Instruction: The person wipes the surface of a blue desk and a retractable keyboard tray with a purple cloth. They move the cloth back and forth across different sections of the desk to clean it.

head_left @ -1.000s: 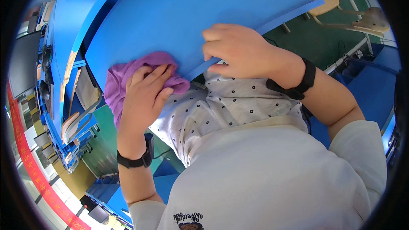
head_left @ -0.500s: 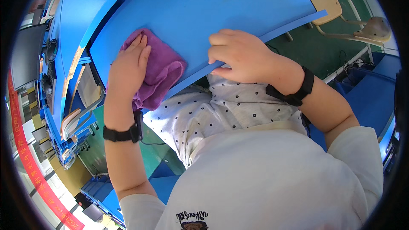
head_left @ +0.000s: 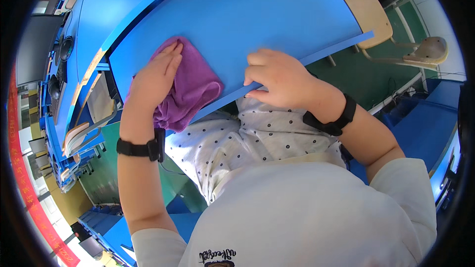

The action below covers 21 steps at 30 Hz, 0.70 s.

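A purple cloth (head_left: 198,81) lies rumpled on the left part of a blue board (head_left: 247,15) that has a raised strip along its near edge. Part of the cloth hangs over that edge. My left hand (head_left: 156,76) rests on the cloth, fingers stretched out and pressing it to the surface. To the right, my right hand (head_left: 279,79) grips the near strip (head_left: 336,47), fingers curled over the top and thumb below. Both wrists wear black bands.
A wooden chair (head_left: 358,10) stands beyond the board's right end. On the far left are a monitor (head_left: 37,47), a mouse (head_left: 66,48) and more chairs along a blue desk. My lap in spotted trousers (head_left: 262,128) is just under the near edge.
My left hand and the purple cloth have slid slightly right along the board. The right hand keeps its grip on the near strip. The whole view has shifted a little.
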{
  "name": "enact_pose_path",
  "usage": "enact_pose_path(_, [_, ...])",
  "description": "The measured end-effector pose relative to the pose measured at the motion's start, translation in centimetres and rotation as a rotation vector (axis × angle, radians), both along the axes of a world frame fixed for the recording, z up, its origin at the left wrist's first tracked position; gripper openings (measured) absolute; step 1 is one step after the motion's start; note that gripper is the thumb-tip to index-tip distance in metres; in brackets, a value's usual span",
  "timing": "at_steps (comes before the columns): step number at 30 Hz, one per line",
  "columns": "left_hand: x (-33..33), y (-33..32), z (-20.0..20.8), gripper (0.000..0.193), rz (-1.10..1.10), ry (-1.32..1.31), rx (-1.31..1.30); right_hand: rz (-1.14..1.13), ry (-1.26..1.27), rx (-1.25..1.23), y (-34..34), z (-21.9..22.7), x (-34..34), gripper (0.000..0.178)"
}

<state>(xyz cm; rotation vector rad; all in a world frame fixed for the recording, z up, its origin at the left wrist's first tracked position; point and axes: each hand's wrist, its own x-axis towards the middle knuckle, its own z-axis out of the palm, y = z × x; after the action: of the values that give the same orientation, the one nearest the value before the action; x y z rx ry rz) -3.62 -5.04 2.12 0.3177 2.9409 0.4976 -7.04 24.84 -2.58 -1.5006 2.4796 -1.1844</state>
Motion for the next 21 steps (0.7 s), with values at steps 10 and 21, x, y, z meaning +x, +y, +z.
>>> enact_pose_path(10, [2.6, 0.8, -0.2, 0.041, -0.032, -0.091, -0.022, -0.022, -0.066, 0.072, 0.6, 0.3, 0.3, 0.019])
enact_pose_path(21, [4.9, 2.4, 1.0, 0.042, 0.043, -0.150, -0.136, -0.007, -0.086, 0.082, 0.9, 0.5, 0.3, 0.020])
